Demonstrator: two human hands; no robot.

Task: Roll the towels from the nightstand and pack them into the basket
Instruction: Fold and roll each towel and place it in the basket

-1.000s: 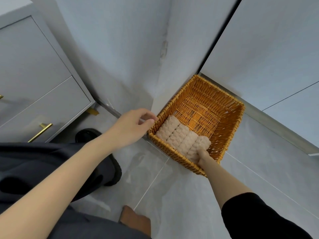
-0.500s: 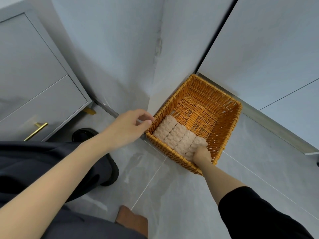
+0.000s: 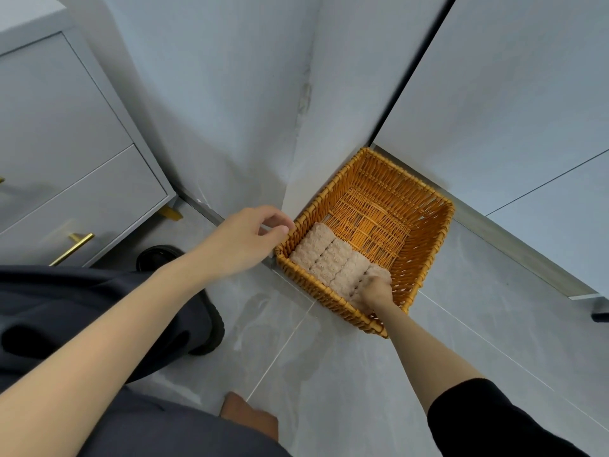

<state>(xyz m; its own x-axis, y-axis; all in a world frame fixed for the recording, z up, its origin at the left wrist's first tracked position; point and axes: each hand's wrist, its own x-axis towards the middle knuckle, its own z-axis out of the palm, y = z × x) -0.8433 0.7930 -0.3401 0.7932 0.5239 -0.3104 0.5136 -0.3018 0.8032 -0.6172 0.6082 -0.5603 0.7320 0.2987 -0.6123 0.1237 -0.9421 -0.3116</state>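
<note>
Barely anything's moved since half a second back. The left hand [image 3: 244,239] still hangs at the basket's [image 3: 438,245] 9 o'clock corner, fingers curled and thumb tip right at the rim; can't tell if it's really gripping. The right hand [image 3: 375,290] still has its fingers curled over the end roll [image 3: 379,273], the 4 o'clock one of four rolled towels [image 3: 324,255] lying side by side along the basket's near wall.

Towels are pinkish-beige, nubby terry. The basket's a rectangular orange wicker weave, sitting on glossy grey floor tile [image 3: 329,374], tucked into a wall corner at 1 o'clock. Grey nightstand [image 3: 82,179] with a brass handle [image 3: 72,247] at 10 o'clock, black slipper [image 3: 211,328] at 8.
</note>
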